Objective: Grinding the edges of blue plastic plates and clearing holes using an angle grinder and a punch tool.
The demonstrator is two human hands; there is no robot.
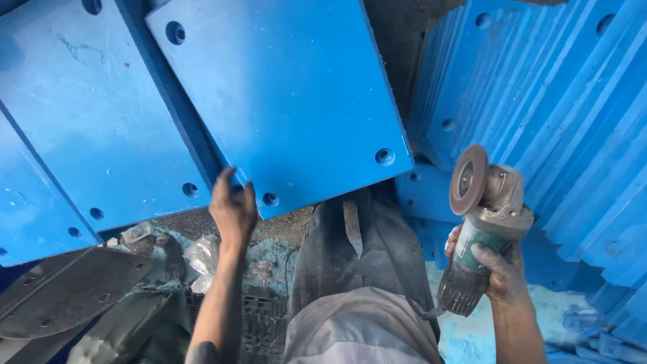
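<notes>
My left hand (232, 209) grips the lower edge of a large blue plastic slab (290, 87) with round bolt holes near its corners; the slab lies tilted over another blue slab (81, 121). My right hand (495, 266) holds an angle grinder (482, 222) by its green-grey body, its brown disc (468, 178) turned upward and left, clear of the slabs. My leg in dusty grey trousers (357, 269) stands between both hands.
A stack of many blue slabs (552, 101) leans on edge at the right. A dark metal plate (67, 286) with holes lies at lower left. Crumpled plastic (202, 259) and blue dust cover the ground near a black grid crate (263, 320).
</notes>
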